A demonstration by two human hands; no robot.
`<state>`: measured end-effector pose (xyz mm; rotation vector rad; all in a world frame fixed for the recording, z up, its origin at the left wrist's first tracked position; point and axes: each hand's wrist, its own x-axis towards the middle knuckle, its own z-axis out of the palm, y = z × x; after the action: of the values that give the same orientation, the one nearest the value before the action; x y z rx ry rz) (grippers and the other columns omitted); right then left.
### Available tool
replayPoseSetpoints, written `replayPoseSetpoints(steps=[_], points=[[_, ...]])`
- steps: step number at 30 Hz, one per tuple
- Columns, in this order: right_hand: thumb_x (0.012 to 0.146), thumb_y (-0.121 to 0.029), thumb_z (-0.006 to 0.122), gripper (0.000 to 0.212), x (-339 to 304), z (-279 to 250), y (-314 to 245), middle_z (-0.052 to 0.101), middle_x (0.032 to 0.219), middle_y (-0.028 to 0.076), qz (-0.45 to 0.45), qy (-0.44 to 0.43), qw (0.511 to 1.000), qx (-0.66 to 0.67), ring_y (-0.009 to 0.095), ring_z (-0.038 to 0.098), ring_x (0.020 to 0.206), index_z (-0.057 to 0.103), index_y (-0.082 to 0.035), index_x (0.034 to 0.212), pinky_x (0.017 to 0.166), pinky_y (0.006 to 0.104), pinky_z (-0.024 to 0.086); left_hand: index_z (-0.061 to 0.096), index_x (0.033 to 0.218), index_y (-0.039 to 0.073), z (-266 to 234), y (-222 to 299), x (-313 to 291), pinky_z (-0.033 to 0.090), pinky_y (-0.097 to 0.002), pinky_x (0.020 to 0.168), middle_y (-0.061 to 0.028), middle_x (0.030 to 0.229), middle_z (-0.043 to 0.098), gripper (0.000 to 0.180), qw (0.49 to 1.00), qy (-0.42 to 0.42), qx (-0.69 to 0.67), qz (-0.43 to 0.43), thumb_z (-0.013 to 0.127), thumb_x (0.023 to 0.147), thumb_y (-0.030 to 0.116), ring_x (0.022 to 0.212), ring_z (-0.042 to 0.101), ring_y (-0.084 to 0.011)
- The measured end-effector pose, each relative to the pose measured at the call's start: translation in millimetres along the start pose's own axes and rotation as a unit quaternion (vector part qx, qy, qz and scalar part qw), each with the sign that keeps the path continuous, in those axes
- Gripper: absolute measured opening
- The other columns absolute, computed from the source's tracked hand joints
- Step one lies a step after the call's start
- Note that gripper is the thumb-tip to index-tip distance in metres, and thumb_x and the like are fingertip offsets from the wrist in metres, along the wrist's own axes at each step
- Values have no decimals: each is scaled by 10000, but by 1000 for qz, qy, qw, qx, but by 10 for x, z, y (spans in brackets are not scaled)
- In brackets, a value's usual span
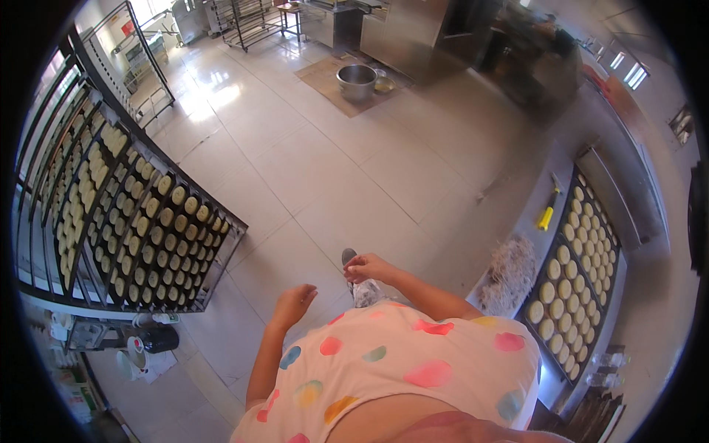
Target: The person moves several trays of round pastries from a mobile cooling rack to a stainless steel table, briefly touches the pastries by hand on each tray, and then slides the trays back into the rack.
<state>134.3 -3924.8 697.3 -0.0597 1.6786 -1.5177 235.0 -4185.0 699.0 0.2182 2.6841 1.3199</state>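
My left hand [298, 301] hangs in the air in front of my body, its fingers loosely bent, with nothing visible in it. My right hand [365, 267] is a little farther forward, above my dark shoe [348, 255]. Its fingers are curled but slightly apart, and no object shows in them. Neither hand touches anything. To the left stands a dark metal rack [238, 235] loaded with trays of pale round dough pieces [167, 217]. On the right, black trays of round pale buns [563, 289] lie on a metal surface.
A yellow-handled tool [547, 214] and a shaggy greyish bundle [509, 275] lie beside the right-hand trays. Ahead, a large steel pot [357, 83] stands on a brown mat [319, 77] on the tiled floor. A black container [159, 340] is at lower left, near a white bucket.
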Motion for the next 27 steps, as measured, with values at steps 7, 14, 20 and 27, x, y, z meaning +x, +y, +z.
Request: replayPoseSetpoints(steps=[7,14,20,27], points=[[836,-201,565,331,1190,-984,-235,637,923,141,-35,23,990,-136,188,633,776,572,61,1037,648,298,537,607,997,-17,-743,118,1463,496,-266,699,-108,841,669,204,980,96,-177,-11,547,889,146,780,647,-170],[793,-149,543,304,1639,-2300,-89,647,803,140,152,176,956,-180,211,650,661,589,52,1017,562,316,545,626,973,32,-1030,298,2710,485,-348,714,-134,906,654,201,997,30,20,63,557,860,182,803,623,-290],[779,-117,538,251,1609,-2758,38,649,784,134,186,262,937,-137,202,647,635,602,40,965,543,310,545,628,976,23,-1076,56,3170,479,-361,687,-160,876,646,219,998,-56,-12,39,556,862,196,772,620,-295],[777,-103,543,182,1545,-2428,414,634,715,117,221,331,915,-65,187,636,590,603,32,883,504,307,539,622,985,22,-1297,-40,3680,482,-363,680,-163,848,647,234,990,-88,-8,114,562,859,210,763,621,-303]])
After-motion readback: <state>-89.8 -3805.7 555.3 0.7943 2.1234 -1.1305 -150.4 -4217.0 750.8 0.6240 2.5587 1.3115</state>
